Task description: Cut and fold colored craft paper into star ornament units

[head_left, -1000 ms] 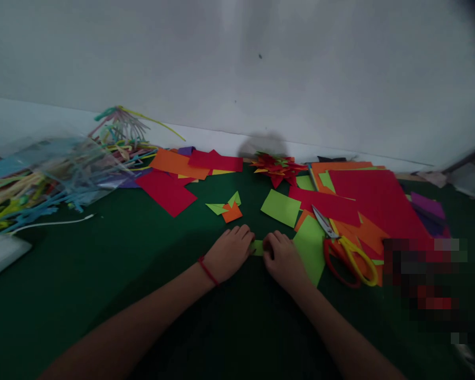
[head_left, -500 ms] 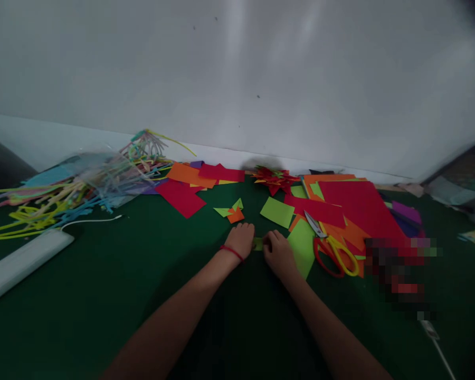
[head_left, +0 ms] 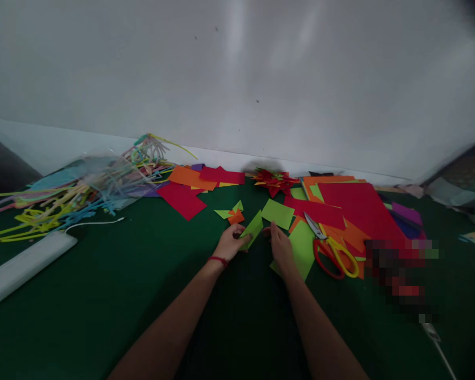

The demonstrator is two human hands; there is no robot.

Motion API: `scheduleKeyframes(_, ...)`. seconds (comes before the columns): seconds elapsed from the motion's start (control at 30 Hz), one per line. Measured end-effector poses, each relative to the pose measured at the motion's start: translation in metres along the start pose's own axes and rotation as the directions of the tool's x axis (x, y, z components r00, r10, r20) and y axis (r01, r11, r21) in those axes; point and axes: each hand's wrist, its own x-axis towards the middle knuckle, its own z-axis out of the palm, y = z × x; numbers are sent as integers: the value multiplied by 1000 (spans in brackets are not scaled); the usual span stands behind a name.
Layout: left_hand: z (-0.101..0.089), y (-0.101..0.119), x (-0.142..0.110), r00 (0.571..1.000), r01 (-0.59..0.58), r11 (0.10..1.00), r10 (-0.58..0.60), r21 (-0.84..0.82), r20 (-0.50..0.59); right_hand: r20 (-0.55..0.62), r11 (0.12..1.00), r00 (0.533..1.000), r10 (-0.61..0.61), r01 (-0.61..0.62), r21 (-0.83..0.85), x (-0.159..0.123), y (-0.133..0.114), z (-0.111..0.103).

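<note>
My left hand (head_left: 228, 244) is closed on a folded piece of light green paper (head_left: 254, 228), tilted up off the table. My right hand (head_left: 281, 247) is just right of that paper, apart from it, its fingers loosely curled and apart with nothing visible in them. Beyond my hands lie small folded pieces, a green one (head_left: 222, 214) and an orange one (head_left: 236, 216). A flat green paper rectangle (head_left: 277, 214) lies past my right hand. Under and beside my right wrist is a larger green sheet (head_left: 303, 248).
Scissors (head_left: 332, 253) with red and yellow handles lie on paper at the right. A red folded-paper star cluster (head_left: 275, 181) stands near the wall. Red sheets (head_left: 352, 206) are stacked at the right. Pipe cleaners (head_left: 79, 192) and a white power strip (head_left: 27, 269) occupy the left.
Both hands were pressing the green paper flat on the table. My left hand has lifted it and tilted it up, moving slightly left; my right hand has come away from it.
</note>
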Motion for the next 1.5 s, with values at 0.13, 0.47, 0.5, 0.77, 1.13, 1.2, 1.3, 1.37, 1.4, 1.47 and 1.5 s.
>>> scheduleKeyframes(0.13, 4, -3, 0, 998, 12, 992, -5, -122, 61, 22, 980, 1000, 0, -5, 198, -7, -10, -2)
scheduleKeyframes(0.47, 5, 3, -3, 959, 154, 965, -95, -211, 266, 109, 922, 992, -68, 21, 386, 0, -7, 6)
scheduleKeyframes(0.5, 5, 3, -3, 959, 159, 965, -100, -210, 266, 120, 919, 990, -75, 22, 394, -1, -7, 6)
scheduleKeyframes(0.77, 3, 7, -6, 939, 128, 986, -86, -107, 332, 99, 952, 987, -125, 91, 291, -3, -11, 1)
scheduleKeyframes(1.13, 8, 5, -5, 988, 28, 991, -8, -131, 152, 164, 949, 977, -137, 82, 303, 3, -12, -4)
scheduleKeyframes(1.2, 7, 4, -3, 995, -21, 996, 29, -85, 98, 172, 952, 977, -129, 73, 298, 5, -12, -6)
scheduleKeyframes(1.3, 7, 4, -2, 994, 5, 995, 6, -103, 112, 161, 961, 983, -89, 42, 273, 6, -12, -9)
scheduleKeyframes(1.37, 7, 5, -2, 994, 41, 994, -29, -105, 110, 165, 961, 984, -67, 19, 276, 6, -11, -9)
scheduleKeyframes(1.4, 7, 6, -3, 992, 50, 994, -39, -98, 117, 165, 959, 984, -62, 13, 283, 6, -10, -9)
scheduleKeyframes(1.47, 7, 7, -3, 986, 59, 994, -43, -97, 161, 159, 954, 986, -56, 6, 299, 7, -8, -8)
scheduleKeyframes(1.5, 7, 8, -4, 980, 61, 992, -38, -115, 193, 157, 952, 986, -55, 4, 307, 7, -7, -8)
